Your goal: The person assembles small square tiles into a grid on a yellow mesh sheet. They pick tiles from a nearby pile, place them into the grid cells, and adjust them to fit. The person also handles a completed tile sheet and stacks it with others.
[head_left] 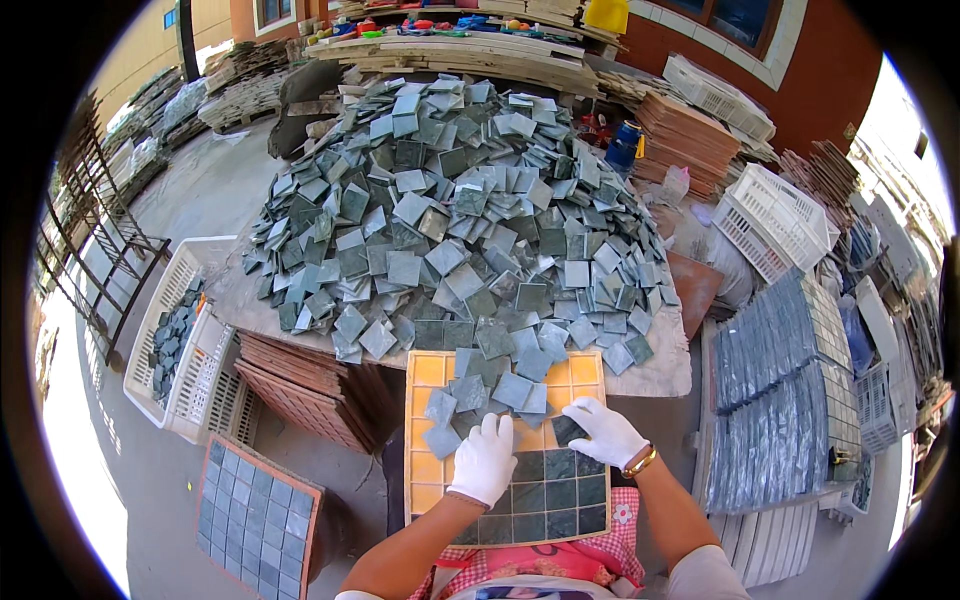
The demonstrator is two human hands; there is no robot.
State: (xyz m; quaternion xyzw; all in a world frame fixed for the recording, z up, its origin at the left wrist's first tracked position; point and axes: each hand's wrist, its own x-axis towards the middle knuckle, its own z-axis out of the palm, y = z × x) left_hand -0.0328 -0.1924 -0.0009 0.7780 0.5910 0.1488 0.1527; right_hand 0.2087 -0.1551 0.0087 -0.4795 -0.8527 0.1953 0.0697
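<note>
A yellow gridded mould tray lies before me, its lower right cells filled with dark green square stone tiles. Loose grey-green tiles are heaped over its upper middle. My left hand, white-gloved, is bent over the lower edge of that heap with fingers curled; what lies under the fingertips is hidden. At the tray's right side, my gloved right hand has thumb and fingers closed about a dark stone tile, just above the filled rows. A gold-coloured bracelet circles the right wrist.
A large mound of square tiles covers the table beyond the tray. Left stand a white crate, stacked brown trays and a tile-filled panel. Rows of stacked tile sheets stand right, below a white basket.
</note>
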